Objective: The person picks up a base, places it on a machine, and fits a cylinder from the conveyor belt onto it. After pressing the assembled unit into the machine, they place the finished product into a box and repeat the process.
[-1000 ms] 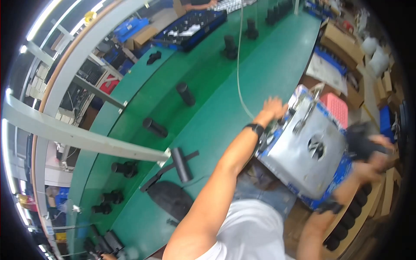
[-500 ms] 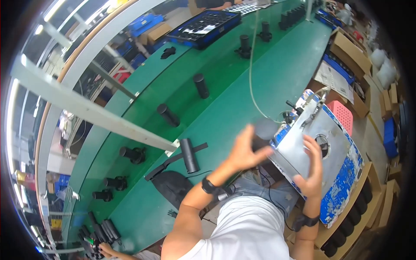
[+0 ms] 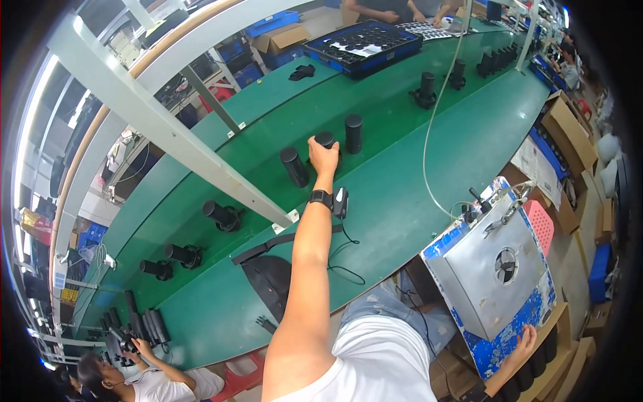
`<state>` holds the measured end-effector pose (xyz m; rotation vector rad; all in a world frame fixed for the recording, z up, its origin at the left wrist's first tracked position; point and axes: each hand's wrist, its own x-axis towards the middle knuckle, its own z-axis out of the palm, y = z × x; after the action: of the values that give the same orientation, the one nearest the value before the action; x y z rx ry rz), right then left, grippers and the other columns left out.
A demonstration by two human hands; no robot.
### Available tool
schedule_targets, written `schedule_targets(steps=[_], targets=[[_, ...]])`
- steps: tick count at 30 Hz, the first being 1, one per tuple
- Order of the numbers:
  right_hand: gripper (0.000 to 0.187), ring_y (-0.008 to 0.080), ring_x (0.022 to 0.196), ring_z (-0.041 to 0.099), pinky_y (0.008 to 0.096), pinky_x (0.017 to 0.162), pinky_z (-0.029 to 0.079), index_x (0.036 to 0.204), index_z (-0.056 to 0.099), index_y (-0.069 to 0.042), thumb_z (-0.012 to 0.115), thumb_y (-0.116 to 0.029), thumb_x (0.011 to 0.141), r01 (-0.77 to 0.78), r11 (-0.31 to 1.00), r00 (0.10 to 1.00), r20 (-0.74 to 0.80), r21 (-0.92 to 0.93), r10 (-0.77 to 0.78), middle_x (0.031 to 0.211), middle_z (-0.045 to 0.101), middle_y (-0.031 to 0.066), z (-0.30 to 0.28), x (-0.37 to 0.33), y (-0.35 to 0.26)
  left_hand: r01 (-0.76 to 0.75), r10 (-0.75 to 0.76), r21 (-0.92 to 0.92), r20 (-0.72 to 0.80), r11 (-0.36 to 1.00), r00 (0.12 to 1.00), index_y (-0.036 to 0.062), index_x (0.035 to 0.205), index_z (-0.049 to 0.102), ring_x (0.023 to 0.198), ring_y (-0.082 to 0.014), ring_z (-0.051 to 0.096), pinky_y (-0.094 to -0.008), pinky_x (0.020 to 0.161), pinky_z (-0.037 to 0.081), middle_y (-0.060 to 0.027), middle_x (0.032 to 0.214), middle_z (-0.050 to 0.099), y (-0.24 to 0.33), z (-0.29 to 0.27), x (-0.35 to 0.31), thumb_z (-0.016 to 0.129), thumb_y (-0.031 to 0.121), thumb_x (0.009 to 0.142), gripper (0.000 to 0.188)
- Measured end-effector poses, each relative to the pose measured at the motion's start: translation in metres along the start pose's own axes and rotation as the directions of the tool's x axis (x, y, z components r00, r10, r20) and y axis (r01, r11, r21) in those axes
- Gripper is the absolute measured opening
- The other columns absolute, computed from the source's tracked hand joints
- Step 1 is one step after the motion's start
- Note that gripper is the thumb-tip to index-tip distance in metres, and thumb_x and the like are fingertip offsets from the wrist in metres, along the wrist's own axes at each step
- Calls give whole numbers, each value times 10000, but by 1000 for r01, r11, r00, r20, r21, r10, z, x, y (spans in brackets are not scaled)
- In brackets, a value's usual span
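From the head camera, the left hand (image 3: 324, 155) reaches far forward over the green table (image 3: 408, 201), arm stretched straight, a black watch band on the wrist. Its fingers are curled narrowly around the top of a black cylinder (image 3: 326, 141) that stands upright on the table; the hand covers most of it, so only the cap shows. Just to the right stands a second black cylinder (image 3: 353, 132), upright and apart from the hand, and to the left a third (image 3: 294, 167), leaning slightly.

The right hand (image 3: 523, 342) sits low at the right edge, fingers spread loosely against the lower edge of a metal box with chipped blue paint (image 3: 492, 268), touching it rather than gripping it. A small round fan grille shows on the box's face.

A black bag (image 3: 273, 281) lies on the table's near edge, beside the left forearm. At lower left, another person's hands (image 3: 140, 345) handle more black cylinders.
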<state>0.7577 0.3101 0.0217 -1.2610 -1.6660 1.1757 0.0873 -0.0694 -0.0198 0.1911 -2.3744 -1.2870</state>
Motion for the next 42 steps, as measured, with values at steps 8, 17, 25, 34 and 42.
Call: schedule_targets(steps=[8, 17, 25, 34, 42], targets=[[596, 329, 1294, 388, 423, 1065, 307, 1395, 369, -34, 586, -303, 910, 165, 758, 982, 37, -631, -183, 1411, 389, 216, -118, 86, 187, -160, 159, 50, 13, 986, 987, -3, 1305, 371, 1191, -403, 451, -463, 998, 379, -240, 1272, 470, 8, 9, -8, 801, 235, 676, 798], [765, 408, 1344, 298, 496, 1078, 277, 1462, 273, -91, 597, -427, 856, -173, 444, 978, -208, -879, -29, 1472, 270, 257, -48, 111, 204, -595, 601, -84, 118, 799, 790, -19, 1265, 430, 1233, -383, 418, -432, 1042, 332, -219, 1306, 441, 54, -80, -130, 620, 34, 765, 538], [786, 423, 1359, 268, 515, 1104, 221, 1494, 218, -160, 519, -539, 875, -177, 336, 984, -155, -925, 91, 1525, 184, 225, -46, 160, 185, -362, 426, -223, 465, 905, 776, 32, 1176, 499, 1125, -313, 517, -359, 827, 475, -172, 1246, 499, 38, -121, -258, 588, 11, 778, 409], [695, 408, 1349, 291, 454, 1124, 214, 1458, 293, -68, 420, -514, 941, -123, 299, 992, -112, -946, 53, 1483, 286, 236, -14, 115, 171, -511, 313, 109, 677, 853, 666, 28, 1225, 483, 1280, -426, 357, -486, 1037, 343, -227, 1350, 406, -9, -96, -289, 613, 147, 806, 455], [574, 413, 1313, 344, 488, 1114, 230, 1349, 433, 15, 586, -278, 881, 159, 478, 941, -13, -864, -337, 1394, 404, 267, -12, 50, 181, -731, 455, 147, 696, 667, 555, -6, 1334, 422, 1352, -458, 240, -540, 1094, 210, -246, 1464, 290, -19, -61, -307, 556, 193, 824, 564]])
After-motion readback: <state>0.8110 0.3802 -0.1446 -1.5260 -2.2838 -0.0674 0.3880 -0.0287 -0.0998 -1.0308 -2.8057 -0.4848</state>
